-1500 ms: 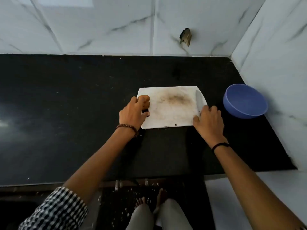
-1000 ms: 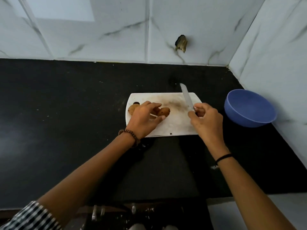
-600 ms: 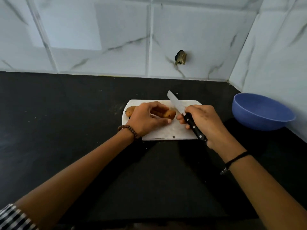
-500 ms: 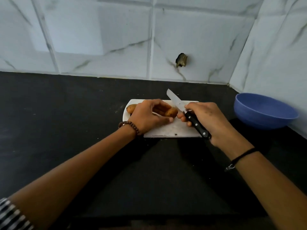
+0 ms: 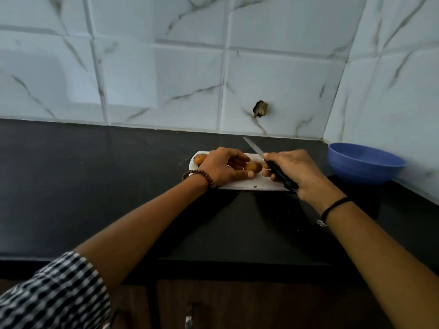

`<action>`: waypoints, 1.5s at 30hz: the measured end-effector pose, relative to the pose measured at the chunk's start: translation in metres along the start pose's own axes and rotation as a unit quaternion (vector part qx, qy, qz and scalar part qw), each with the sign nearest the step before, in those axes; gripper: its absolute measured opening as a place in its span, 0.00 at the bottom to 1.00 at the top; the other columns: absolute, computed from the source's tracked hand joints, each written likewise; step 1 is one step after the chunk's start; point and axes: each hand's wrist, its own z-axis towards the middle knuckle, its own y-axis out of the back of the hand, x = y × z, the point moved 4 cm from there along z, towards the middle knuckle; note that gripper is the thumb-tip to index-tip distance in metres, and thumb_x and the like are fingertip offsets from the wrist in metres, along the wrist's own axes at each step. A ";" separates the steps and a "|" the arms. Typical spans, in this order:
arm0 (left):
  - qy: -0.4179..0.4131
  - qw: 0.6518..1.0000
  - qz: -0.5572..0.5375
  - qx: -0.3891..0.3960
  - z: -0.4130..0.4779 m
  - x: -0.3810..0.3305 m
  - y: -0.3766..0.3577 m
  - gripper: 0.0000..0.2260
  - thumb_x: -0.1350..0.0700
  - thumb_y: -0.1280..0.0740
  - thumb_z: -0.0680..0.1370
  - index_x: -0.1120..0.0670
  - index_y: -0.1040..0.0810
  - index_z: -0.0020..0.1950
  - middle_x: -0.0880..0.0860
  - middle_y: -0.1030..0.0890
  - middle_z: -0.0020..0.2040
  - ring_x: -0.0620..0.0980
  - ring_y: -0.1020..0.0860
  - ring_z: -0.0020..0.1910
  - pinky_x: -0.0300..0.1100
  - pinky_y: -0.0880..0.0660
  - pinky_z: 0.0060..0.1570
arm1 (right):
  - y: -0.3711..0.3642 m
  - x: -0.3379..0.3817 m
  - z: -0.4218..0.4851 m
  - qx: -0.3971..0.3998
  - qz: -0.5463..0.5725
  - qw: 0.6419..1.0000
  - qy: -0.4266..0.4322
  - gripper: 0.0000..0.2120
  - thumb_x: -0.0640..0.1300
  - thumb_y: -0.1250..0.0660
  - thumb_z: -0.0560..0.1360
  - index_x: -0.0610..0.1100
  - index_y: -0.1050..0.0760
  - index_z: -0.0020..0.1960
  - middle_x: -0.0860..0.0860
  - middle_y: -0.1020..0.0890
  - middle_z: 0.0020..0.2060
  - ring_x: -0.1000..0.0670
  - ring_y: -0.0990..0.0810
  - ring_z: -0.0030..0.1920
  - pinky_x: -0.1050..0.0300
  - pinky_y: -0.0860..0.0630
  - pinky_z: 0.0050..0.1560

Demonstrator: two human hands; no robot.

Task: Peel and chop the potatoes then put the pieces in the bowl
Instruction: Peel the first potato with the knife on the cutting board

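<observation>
The potato (image 5: 253,166) lies sideways on the board (image 5: 244,184); the left hand (image 5: 221,166) curls round it. The right hand (image 5: 299,173) grips the knife (image 5: 253,146), tip toward the wall (image 5: 166,79). The bowl (image 5: 363,166) sits by the counter (image 5: 95,186)'s right edge.

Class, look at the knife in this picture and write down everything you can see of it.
The knife has a slim, pale, metal-looking blade that tapers to a point, and a black handle. The right hand grips the handle with its fingers curled round it, hiding part of it. The knife is held tilted, tip raised and pointing away to the left, toward the tiled wall. The handle end sits low over the near edge of the white cutting board. The blade appears clear of the potato beside it.
</observation>
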 end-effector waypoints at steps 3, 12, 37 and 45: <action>-0.002 1.000 0.006 -0.003 -0.003 -0.002 0.001 0.18 0.49 0.24 0.71 0.53 0.19 0.58 0.47 0.17 0.50 0.32 0.23 0.43 0.17 0.32 0.40 | 0.002 -0.001 -0.004 0.008 0.026 1.000 -0.006 0.07 0.42 0.29 0.76 0.37 0.17 0.47 0.46 0.16 0.32 0.53 0.19 0.29 0.63 0.23 0.30; -0.015 1.000 -0.010 0.025 0.003 -0.011 -0.008 0.17 0.49 0.23 0.70 0.49 0.18 0.57 0.46 0.16 0.49 0.38 0.19 0.49 0.32 0.25 0.55 | 0.006 -0.003 -0.001 0.020 0.017 1.000 0.016 0.07 0.41 0.30 0.75 0.37 0.17 0.47 0.43 0.17 0.34 0.48 0.22 0.32 0.57 0.25 0.32; -0.025 0.999 -0.019 -0.035 -0.005 -0.022 -0.004 0.10 0.55 0.23 0.69 0.52 0.14 0.50 0.44 0.16 0.45 0.29 0.24 0.40 0.20 0.30 0.49 | 0.002 0.009 -0.041 -0.031 -0.506 0.840 0.193 0.15 0.51 0.42 0.83 0.46 0.23 0.63 0.47 0.21 0.43 0.48 0.20 0.43 0.50 0.19 0.46; -0.033 0.998 0.023 -0.038 -0.005 -0.026 -0.004 0.09 0.55 0.24 0.71 0.53 0.14 0.50 0.48 0.16 0.47 0.37 0.23 0.44 0.24 0.29 0.50 | -0.006 0.013 -0.029 -0.042 -0.515 0.835 0.187 0.13 0.49 0.40 0.82 0.43 0.21 0.52 0.49 0.24 0.39 0.47 0.21 0.40 0.49 0.20 0.42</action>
